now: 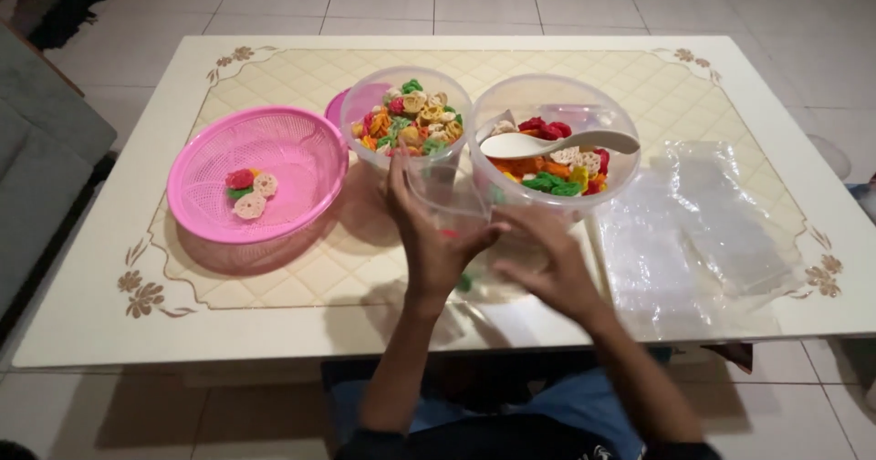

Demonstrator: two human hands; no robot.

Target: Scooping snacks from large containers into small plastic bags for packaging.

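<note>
A clear plastic bag [449,206] is held above the table [91,268], before two tubs of coloured crackers [407,118]. It is pinched by the left hand [429,241]; right hand [547,264] fingers lie spread beneath. The mouth is best kept wide and upright.

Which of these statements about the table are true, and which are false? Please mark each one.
1. The pink basket holds only a few crackers. True.
2. The white scoop lies in the pink basket. False: it rests in the right clear tub.
3. Both hands, left and right, are at a clear bag. True.
4. The flat plastic bags lie left of the basket. False: they lie at the table's right side.
5. The left tub is empty. False: it holds colourful crackers.
</note>
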